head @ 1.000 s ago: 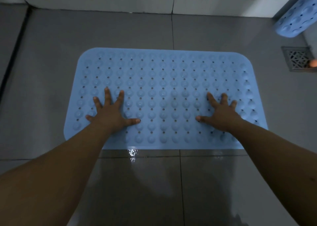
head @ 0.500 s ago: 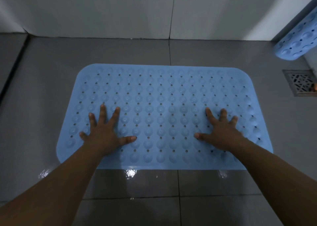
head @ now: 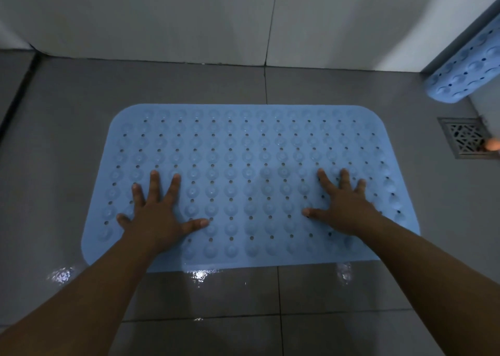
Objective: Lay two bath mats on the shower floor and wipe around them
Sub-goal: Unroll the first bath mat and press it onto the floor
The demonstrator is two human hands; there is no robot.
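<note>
While both palms press: keep weight even on the blue mat (head: 243, 152).
Left hand (head: 159, 217): grip wide, flat.
Right hand (head: 343, 209): grip wide, flat.
Rolled mat (head: 468, 68): beyond the mat's far right corner.

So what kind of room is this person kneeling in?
Most likely a shower or wet bathroom: a blue suction-cup bath mat lies on wet grey floor tiles, a metal floor drain sits at the right, and the tiled wall rises behind.

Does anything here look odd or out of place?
Mostly the second mat: it is rolled up by the right wall, not laid flat like the blue mat under both hands. Water glistens on the floor at its near edge.
</note>
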